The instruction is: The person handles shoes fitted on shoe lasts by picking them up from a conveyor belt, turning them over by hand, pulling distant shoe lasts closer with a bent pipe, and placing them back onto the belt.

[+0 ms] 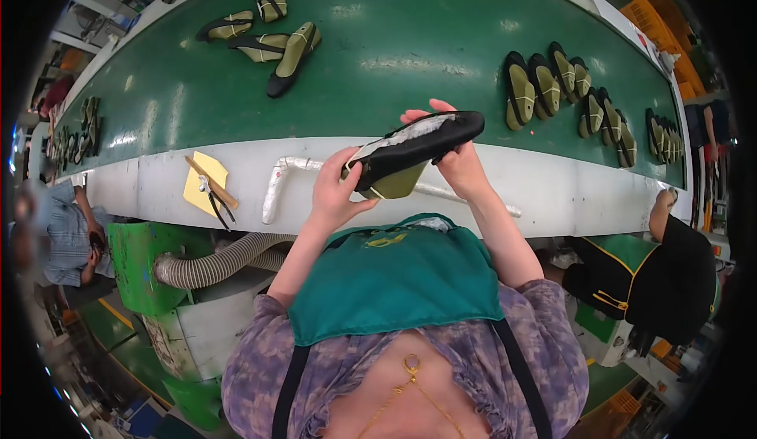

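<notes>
Both hands hold a black shoe upper on an olive-green shoe last, raised over the white front ledge of the bench. The upper is tilted, with its rounded black toe toward the upper right and whitish material along its top. My left hand grips the heel end, thumb and fingers wrapped on the olive last. My right hand holds the toe end from beneath, with fingertips showing beyond the far side; part of its grip is hidden behind the shoe.
On the ledge lie pincers with yellow paper, and a foil-wrapped bent pipe. The green bench carries lasted shoes at back left and more at right. Co-workers stand at the left and right.
</notes>
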A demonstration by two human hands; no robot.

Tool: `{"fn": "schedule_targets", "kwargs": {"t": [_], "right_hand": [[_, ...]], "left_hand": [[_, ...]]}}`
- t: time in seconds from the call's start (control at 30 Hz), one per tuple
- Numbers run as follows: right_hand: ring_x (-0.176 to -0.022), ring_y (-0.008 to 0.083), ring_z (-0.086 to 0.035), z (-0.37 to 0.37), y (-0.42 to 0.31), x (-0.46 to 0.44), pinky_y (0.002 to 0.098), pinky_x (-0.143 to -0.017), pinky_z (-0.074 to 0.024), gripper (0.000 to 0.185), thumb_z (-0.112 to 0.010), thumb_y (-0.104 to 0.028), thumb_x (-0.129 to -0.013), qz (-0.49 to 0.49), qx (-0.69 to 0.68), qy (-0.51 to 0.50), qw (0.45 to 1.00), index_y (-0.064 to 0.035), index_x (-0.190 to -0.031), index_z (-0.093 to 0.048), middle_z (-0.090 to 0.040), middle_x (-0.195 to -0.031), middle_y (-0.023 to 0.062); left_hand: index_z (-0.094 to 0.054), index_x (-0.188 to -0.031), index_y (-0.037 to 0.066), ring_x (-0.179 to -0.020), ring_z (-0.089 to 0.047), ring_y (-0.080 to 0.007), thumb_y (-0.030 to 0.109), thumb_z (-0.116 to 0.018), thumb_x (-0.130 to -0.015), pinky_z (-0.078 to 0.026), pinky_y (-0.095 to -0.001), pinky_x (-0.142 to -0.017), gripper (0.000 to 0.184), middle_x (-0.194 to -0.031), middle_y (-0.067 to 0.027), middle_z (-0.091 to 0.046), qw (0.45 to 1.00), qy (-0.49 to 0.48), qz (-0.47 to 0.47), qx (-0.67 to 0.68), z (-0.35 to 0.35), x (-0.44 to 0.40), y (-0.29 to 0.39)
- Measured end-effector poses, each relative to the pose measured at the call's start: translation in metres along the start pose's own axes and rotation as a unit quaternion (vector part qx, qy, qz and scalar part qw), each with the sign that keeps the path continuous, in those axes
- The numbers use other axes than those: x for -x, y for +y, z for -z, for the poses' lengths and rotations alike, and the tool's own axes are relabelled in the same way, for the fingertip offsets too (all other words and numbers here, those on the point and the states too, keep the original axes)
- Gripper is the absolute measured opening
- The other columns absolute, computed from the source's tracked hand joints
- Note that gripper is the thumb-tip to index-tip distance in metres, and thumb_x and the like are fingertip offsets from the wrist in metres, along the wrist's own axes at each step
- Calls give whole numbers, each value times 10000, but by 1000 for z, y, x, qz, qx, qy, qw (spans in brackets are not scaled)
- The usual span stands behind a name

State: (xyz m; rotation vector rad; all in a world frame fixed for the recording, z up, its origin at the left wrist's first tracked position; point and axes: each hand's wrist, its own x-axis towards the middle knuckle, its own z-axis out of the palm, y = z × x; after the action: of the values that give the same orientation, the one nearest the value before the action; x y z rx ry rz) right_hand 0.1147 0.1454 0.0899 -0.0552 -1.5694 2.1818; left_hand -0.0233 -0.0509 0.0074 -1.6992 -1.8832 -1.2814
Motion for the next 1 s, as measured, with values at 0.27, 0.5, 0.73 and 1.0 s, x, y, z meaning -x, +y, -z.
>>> {"fn": "schedule_targets", "kwargs": {"t": [0.27, 0.5, 0.73, 1.0], "right_hand": [[-1279, 250, -452, -17, -1, 6, 393, -1049, -402, 1115, -839, -463, -664, 64, 9, 0, 998, -82, -1481, -183, -448, -1382, 152], [-1209, 203, -485, -21, 2, 8, 353, -1019, -401, 711, -636, -134, -850, -23, 16, 169, 985, -64, -1448, -258, -479, -1340, 135], [-1192, 203, -506, -15, 17, 12, 344, -1009, -417, 625, -612, -1, -809, -32, 125, 65, 990, -59, -1371, -343, -500, -1321, 141], [-1352, 240, -346, 14, 16, 25, 382, -1108, -282, 781, -581, -185, -877, -127, -29, 28, 991, -111, -1521, -144, -312, -1490, 102]], "left_hand": [[-524, -1147, 173, -1184, -482, -390, 139, -851, -560, -426, -504, -938, 672, -1323, -146, -465, 996, 63, -40, -44, 1, 8, -15], [-632, -1037, 159, -1178, -486, -331, 163, -817, -624, -406, -501, -963, 452, -1283, -96, -507, 986, 51, -23, -155, 10, 3, -11], [-353, -1436, 111, -1181, -478, -367, 216, -818, -627, -440, -453, -961, 939, -1304, -154, -492, 976, -155, 149, 40, -6, 4, -3], [-426, -1407, 115, -1047, -532, -307, 154, -803, -597, -463, -395, -892, 895, -1173, -121, -550, 982, -113, 153, 17, -13, 9, 17]]}}
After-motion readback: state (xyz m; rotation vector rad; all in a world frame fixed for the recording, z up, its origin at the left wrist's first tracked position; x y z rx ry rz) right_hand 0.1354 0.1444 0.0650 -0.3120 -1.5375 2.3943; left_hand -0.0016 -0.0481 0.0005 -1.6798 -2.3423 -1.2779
